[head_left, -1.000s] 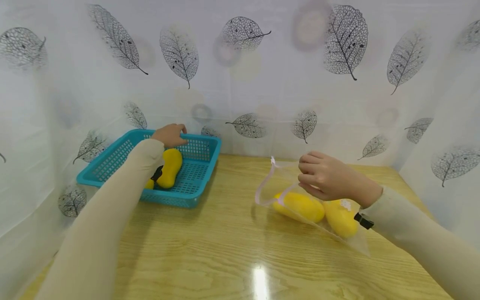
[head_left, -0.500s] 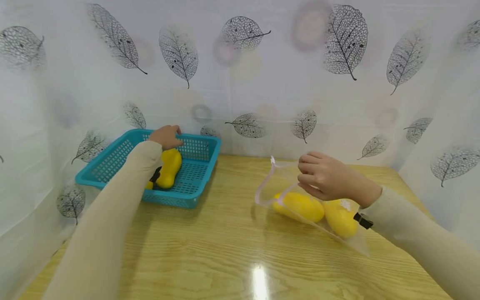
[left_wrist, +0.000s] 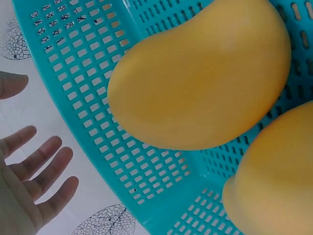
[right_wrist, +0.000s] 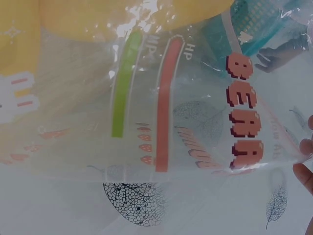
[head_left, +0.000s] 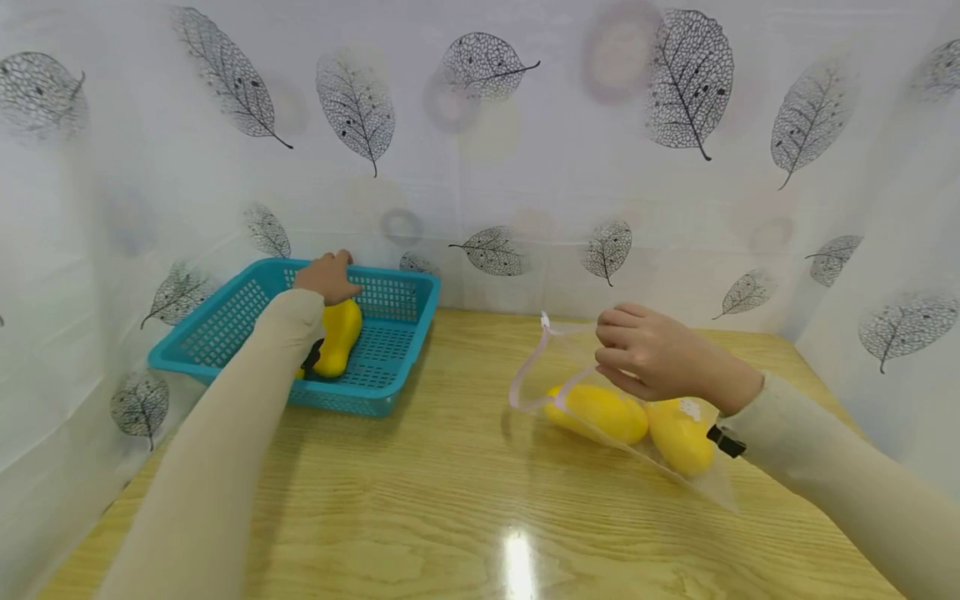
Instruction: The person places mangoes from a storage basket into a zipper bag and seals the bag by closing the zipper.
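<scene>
My left hand (head_left: 327, 277) hovers over the back of a blue plastic basket (head_left: 393, 385), fingers spread and relaxed with nothing in them. In the left wrist view that hand (left_wrist: 39, 181) shows beside the basket's perforated wall (left_wrist: 83, 88), apart from one mango (left_wrist: 195, 88) and a second mango (left_wrist: 279, 176) inside. The forearm partly covers them in the head view. My right hand (head_left: 652, 354) pinches the upper edge of a clear zip bag (right_wrist: 137, 147), its mouth facing left. Inside the bag lie a left mango (head_left: 600, 414) and a right mango (head_left: 681, 437).
The wooden table (head_left: 420, 517) stretches between basket and bag. A pale curtain (head_left: 510, 167) with leaf prints hangs behind and along both sides, close to the basket's back rim. The bag's zip strip (head_left: 517, 387) bows open. Dark wrist cameras (head_left: 726, 442) sit at the sleeves.
My left hand has drifted slightly left and lower over the basket, towards the mangoes. The right hand and the bag hold still.
</scene>
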A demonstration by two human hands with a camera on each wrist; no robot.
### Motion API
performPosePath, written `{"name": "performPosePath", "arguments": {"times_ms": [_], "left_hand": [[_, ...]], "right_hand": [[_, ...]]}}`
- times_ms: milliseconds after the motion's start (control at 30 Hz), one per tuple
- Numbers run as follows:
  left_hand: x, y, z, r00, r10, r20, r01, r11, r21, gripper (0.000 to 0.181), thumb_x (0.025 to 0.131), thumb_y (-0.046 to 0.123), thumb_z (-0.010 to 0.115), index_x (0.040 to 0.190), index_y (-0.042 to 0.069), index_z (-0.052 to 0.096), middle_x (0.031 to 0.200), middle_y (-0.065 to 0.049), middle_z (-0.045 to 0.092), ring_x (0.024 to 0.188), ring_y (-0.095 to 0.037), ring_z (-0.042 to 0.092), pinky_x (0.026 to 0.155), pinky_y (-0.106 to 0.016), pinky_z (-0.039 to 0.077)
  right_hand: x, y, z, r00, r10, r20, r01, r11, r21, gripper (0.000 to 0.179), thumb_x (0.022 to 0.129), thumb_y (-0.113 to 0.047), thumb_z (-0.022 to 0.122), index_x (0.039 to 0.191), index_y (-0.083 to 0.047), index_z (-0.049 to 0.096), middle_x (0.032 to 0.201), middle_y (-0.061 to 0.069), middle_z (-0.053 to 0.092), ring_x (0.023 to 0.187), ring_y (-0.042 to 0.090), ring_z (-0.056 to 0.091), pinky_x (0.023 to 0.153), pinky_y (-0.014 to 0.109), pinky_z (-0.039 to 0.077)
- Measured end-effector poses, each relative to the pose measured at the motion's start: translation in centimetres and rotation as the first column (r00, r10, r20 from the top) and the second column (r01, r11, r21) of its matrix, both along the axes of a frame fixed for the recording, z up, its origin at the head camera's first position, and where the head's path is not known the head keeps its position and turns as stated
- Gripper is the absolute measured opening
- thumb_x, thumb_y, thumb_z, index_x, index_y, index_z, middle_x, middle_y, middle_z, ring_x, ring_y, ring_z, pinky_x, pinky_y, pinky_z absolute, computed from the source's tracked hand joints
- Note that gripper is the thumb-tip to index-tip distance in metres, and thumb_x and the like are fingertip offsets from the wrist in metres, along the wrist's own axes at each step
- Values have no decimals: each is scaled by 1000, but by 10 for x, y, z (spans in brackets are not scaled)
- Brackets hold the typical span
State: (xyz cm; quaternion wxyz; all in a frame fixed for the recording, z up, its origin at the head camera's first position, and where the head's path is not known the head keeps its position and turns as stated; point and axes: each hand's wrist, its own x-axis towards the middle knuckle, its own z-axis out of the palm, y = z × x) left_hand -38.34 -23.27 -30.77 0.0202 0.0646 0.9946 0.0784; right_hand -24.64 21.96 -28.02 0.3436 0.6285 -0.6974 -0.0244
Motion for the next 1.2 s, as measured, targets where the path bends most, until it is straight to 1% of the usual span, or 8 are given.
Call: {"name": "performPosePath", "arguments": {"times_ms": [100,233,467,567,833,967,1067,1200], "left_hand": [[-1,-1,-3,1000,25,-4,-24,1000,14,63,90,30,52,138,-5,30,133,-34,39,114,-47,47,92,-57,44],[-1,-2,-7,999,48,-1,-48,998,34,65,89,29,52,140,-4,27,134,-34,37,115,-48,46,93,-58,43],[-4,-6,-15,999,44,14,-45,999,27,67,90,30,51,141,-5,25,137,-36,34,116,-50,45,93,-59,43],[-4,-8,-17,998,52,27,-52,998,32,69,90,31,51,142,-6,23,139,-37,32,118,-52,43,94,-60,41],[-3,-11,-25,996,74,45,-74,997,-2,69,89,32,51,141,-5,26,139,-35,33,121,-50,41,94,-59,42],[-3,-13,-29,996,79,40,-79,997,-8,70,90,33,51,142,-5,26,139,-37,32,123,-52,38,95,-61,40],[-3,-15,-34,997,78,23,-78,997,-4,68,90,33,51,141,-5,28,139,-37,33,121,-52,40,94,-61,42],[-4,-18,-40,996,90,7,-90,996,-7,68,90,32,50,142,-6,27,141,-37,30,122,-52,39,95,-61,41]], "right_hand": [[0,0,0,1000,2,2,-2,1000,0,37,99,-23,38,66,-12,51,67,2,47,72,20,47,69,34,41],[0,0,-1,1000,-4,10,4,1000,5,37,99,-23,37,66,-12,51,67,2,46,72,20,47,69,33,41],[0,-1,-1,1000,-8,4,8,1000,6,38,99,-23,35,66,-13,50,66,2,46,72,20,46,68,33,40],[0,-1,-1,1000,-9,4,9,1000,4,39,99,-24,35,65,-13,50,66,2,46,72,20,46,68,33,40],[-1,-1,-1,1000,-8,5,8,1000,6,38,99,-23,35,66,-13,50,66,2,46,72,20,47,69,33,41],[0,-1,-1,1000,-7,10,7,1000,7,36,98,-22,38,66,-13,50,66,2,46,72,20,46,69,33,41],[0,-1,-1,1000,-8,10,8,1000,9,37,99,-23,37,66,-13,50,66,1,46,72,20,47,69,33,41],[0,-1,-1,1000,-3,3,3,1000,4,37,99,-23,37,66,-13,50,66,2,46,72,20,47,69,33,41]]}}
